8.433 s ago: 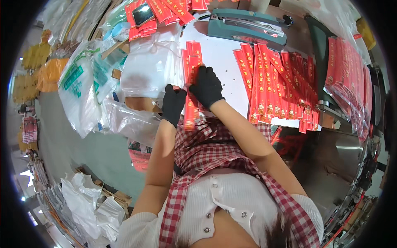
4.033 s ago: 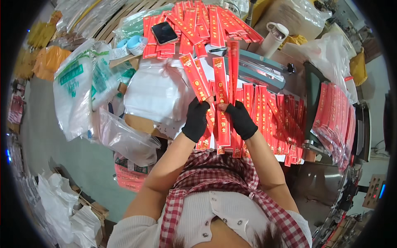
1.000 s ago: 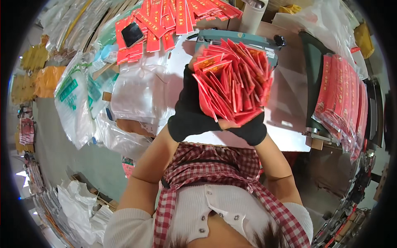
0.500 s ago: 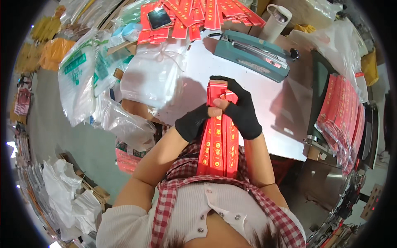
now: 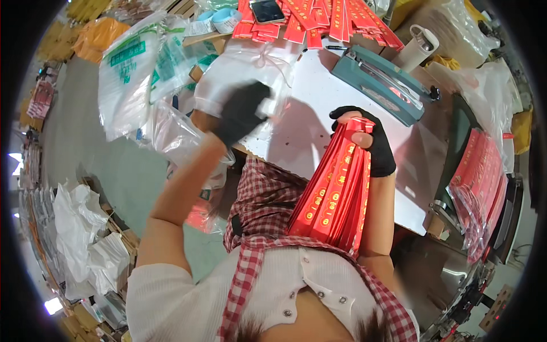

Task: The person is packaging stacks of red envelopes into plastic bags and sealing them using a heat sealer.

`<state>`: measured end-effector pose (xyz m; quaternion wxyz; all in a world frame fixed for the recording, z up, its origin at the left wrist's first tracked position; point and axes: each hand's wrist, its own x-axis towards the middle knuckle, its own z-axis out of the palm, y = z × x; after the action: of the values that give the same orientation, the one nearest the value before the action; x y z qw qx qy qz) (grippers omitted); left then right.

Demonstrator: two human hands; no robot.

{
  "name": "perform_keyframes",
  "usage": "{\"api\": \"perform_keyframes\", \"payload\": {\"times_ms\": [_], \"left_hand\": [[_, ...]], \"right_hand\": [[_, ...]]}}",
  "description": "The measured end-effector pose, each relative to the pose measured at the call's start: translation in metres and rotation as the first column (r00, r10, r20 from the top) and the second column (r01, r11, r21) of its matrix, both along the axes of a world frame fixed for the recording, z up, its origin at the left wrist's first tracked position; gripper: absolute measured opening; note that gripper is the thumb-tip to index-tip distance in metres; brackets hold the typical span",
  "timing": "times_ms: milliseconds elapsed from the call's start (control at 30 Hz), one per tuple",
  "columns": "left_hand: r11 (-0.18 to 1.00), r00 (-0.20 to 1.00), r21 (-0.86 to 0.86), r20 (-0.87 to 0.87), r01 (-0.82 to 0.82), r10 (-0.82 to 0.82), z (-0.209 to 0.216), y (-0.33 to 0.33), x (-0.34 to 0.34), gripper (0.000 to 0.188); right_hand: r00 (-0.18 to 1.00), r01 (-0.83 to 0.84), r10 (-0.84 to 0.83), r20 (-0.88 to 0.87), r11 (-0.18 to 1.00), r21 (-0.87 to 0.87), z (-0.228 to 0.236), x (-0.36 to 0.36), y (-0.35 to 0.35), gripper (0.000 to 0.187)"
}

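A thick bundle of long, narrow red strips with gold print [image 5: 336, 194] hangs from my right hand [image 5: 373, 142]. The fingers and thumb of that hand are wrapped round its top end, and the lower ends fan out against my apron. My left hand [image 5: 242, 114], in a black fingerless glove, is over the stack of clear plastic bags [image 5: 239, 65] on the table's left side. Motion smears its fingers, so whether it touches the bags is unclear. A glove of the same kind covers my right hand.
Across the white table [image 5: 316, 80] stands a teal bar sealer [image 5: 379, 85], with a white flask [image 5: 416, 48] behind it. Loose red strips [image 5: 319, 20] and a phone [image 5: 266, 10] lie at the far edge. Bagged red strips [image 5: 476, 188] sit at the right.
My left hand has let go of the bundle and swung left to the clear bags. My right hand alone holds the strips, which now fan wider. The view has shifted.
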<state>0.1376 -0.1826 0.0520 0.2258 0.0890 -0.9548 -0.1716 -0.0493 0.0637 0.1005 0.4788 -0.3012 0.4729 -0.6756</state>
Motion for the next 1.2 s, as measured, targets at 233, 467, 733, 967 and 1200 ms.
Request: {"api": "perform_keyframes", "payload": {"times_ms": [233,467,733,967,1200], "left_hand": [[0.94,0.977,0.307,0.096,0.151,-0.189,-0.039,-0.114,0.033,0.02],[0.611,0.996,0.79,0.084,-0.045,-0.036,-0.054,-0.116,0.043,0.017],[0.997,1.0,0.082,-0.024,0.01,-0.008,-0.031,-0.091,0.057,0.019],[0.659,0.992,0.748,-0.003,-0.083,0.128,0.012,-0.069,0.019,0.023],[0.621,0.949,0.778,-0.117,-0.097,0.294,-0.025,-0.031,0.007,0.024]], "right_hand": [[0.997,-0.061,0.064,-0.035,0.996,0.066,-0.01,0.003,-0.021,0.054],[0.997,-0.045,0.041,0.065,0.997,0.057,-0.012,0.006,-0.025,0.051],[0.999,-0.036,0.035,0.024,0.997,0.067,-0.012,0.009,-0.031,0.052],[0.999,-0.034,0.034,-0.004,0.995,0.091,-0.018,0.005,-0.031,0.055],[0.996,-0.065,0.059,0.066,0.993,0.101,-0.022,0.012,-0.041,0.057]]}}
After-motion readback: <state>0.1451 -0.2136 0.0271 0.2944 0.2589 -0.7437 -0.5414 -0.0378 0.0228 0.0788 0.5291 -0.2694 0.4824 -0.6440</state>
